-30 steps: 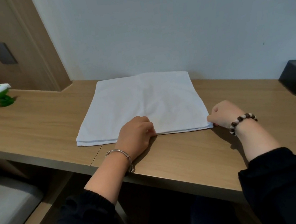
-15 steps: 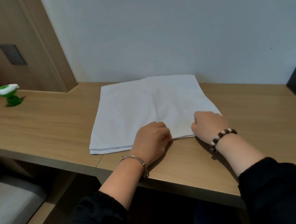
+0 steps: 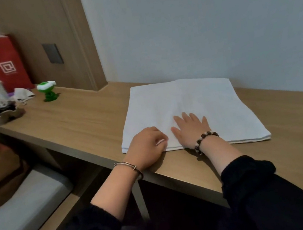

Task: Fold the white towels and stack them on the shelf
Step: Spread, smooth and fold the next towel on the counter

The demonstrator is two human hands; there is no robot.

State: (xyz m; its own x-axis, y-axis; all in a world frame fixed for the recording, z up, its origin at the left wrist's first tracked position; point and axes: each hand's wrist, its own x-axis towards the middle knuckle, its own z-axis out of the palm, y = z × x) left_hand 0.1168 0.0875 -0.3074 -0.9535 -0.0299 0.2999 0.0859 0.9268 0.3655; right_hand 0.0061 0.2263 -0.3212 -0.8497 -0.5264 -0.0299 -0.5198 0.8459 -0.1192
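A white towel (image 3: 193, 100), folded into a flat square of a few layers, lies on the wooden desk (image 3: 80, 117) against the wall. My left hand (image 3: 147, 147), with a metal bangle on the wrist, rests curled at the towel's near left edge and pinches the cloth there. My right hand (image 3: 191, 128), with a bead bracelet, lies flat and open on the towel just right of the left hand, fingers spread and pointing away from me.
At the desk's far left stand a red paper bag (image 3: 5, 63), a green and white toy (image 3: 47, 91), a crumpled cloth (image 3: 22, 94) and a bowl with dark items (image 3: 6, 115). A grey cushion (image 3: 19, 211) sits below the desk's left edge.
My right hand has slid left from the towel's near right corner and opened flat on the towel beside the left hand. The view has turned left, showing more of the desk's left end.
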